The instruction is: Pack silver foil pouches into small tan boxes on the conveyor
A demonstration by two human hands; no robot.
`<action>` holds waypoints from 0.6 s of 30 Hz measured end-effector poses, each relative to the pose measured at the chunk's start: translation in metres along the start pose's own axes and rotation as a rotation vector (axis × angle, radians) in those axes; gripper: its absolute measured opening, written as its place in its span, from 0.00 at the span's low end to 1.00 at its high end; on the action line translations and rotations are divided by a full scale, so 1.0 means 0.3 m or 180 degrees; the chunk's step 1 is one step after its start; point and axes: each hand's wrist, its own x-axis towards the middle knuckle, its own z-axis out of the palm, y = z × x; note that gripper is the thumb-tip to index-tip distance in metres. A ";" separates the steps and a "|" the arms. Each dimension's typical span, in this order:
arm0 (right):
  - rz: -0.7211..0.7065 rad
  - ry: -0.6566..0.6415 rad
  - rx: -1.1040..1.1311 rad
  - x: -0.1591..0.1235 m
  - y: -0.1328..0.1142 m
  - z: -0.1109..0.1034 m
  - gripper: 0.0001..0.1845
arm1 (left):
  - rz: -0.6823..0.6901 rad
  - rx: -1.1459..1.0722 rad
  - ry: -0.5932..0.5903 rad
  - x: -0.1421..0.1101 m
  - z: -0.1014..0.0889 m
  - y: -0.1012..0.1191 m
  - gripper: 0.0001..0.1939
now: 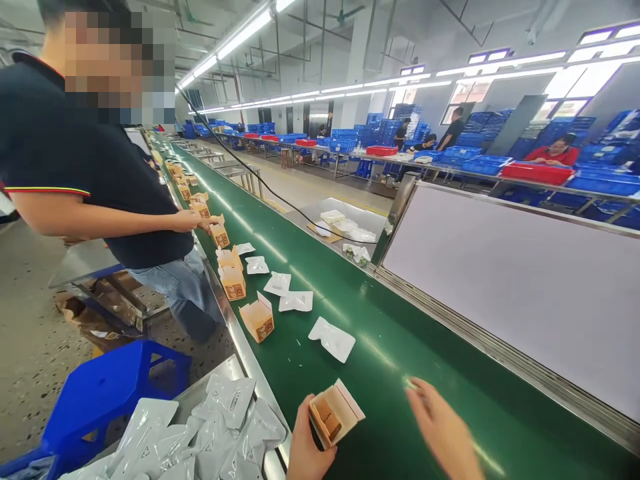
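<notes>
Running through a factory hall, green conveyor belt (400, 373) carries cartons (257, 320).

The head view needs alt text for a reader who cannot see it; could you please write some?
The person's left hand holds a small open carton over a green conveyor belt, while the right hand hovers open beside it. More cartons and white pouches lie along the belt, where a co-worker touches another carton.
</notes>
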 end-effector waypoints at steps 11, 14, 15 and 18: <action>0.0399 -0.0583 0.0283 0.294 -0.479 0.454 0.16 | 0.0452 0.0709 0.1398 0.096 -0.159 0.020 0.33; 0.0451 -0.0359 0.0634 0.261 -0.396 0.339 0.22 | 0.0269 0.0820 0.1158 0.102 -0.183 0.057 0.33; 0.0459 -0.0221 0.0752 0.231 -0.372 0.282 0.27 | 0.0183 0.0849 0.1069 0.099 -0.184 0.067 0.33; 0.0165 0.0302 0.1051 0.082 -0.338 0.099 0.33 | 0.0062 0.0847 0.0880 0.077 -0.161 0.097 0.32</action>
